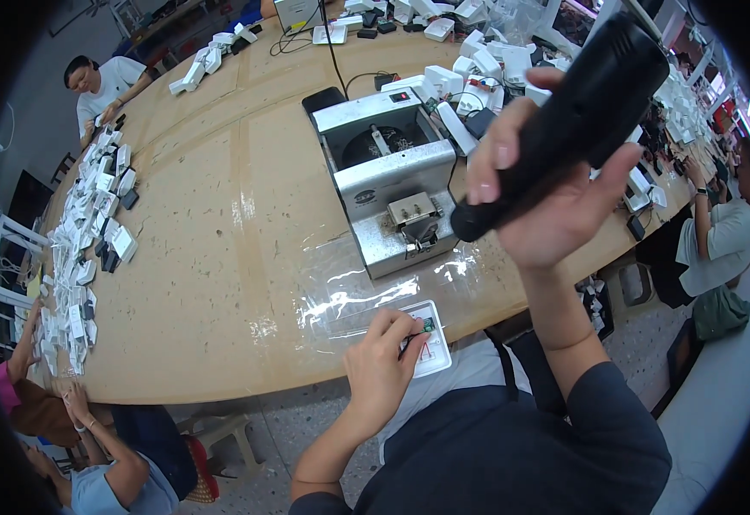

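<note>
My right hand (555, 197) is raised over the right of the table, closed around a thick black electric screwdriver (585, 94). Its narrower nose slants down to the left, beside a metal screw feeder (392, 180). Lower down, my left hand (381, 360) reaches over the left side of a shallow white plastic case (433, 365) at the table's near edge. Thumb and forefinger are pinched together inside it, next to a small green circuit board (428, 325). Something dark shows between these fingers, too small to make out. Red wire lies in the case.
Clear plastic film (332, 300) covers the wooden tabletop (203, 283) in front of the feeder. White housings and black parts are heaped along the left edge (83, 232) and the far right (486, 69). A black cable (334, 51) hangs behind the feeder. Other people sit around the table.
</note>
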Motion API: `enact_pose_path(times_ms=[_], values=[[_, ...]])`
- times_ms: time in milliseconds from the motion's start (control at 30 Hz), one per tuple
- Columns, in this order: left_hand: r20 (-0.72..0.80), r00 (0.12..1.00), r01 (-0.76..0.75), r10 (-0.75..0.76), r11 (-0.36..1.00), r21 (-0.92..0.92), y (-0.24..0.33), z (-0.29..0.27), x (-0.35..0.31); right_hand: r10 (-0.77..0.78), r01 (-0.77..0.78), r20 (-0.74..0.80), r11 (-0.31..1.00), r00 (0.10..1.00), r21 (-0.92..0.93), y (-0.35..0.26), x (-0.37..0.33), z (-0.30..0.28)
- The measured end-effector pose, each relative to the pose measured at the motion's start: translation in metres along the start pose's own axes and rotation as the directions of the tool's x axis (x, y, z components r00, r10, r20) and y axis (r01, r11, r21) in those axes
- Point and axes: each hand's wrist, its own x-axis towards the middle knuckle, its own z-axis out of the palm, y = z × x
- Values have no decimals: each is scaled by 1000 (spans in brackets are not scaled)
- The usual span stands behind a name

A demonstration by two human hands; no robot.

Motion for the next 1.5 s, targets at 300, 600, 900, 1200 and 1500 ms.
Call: enact_pose_path(times_ms=[300, 600, 900, 1200, 1500], values=[[-22, 1000, -17, 17, 1000, -18, -2, 2, -1, 91, -75, 25, 919, 996, -388, 33, 2, 11], [-7, 1000, 3, -4, 1000, -28, 0, -1, 0, 134, -122, -6, 887, 991, -446, 40, -4, 11], [-34, 999, 11, -11, 1000, -21, 4, 1, -1, 141, -43, 171, 876, 975, -480, 51, -1, 12], [-111, 994, -22, 14, 998, -67, 2, 6, -1, 254, -273, -99, 895, 962, -354, 14, -60, 25], [-44, 998, 33, -35, 998, -55, 6, 0, 1, 364, -341, 16, 887, 931, -312, 17, -103, 11]])
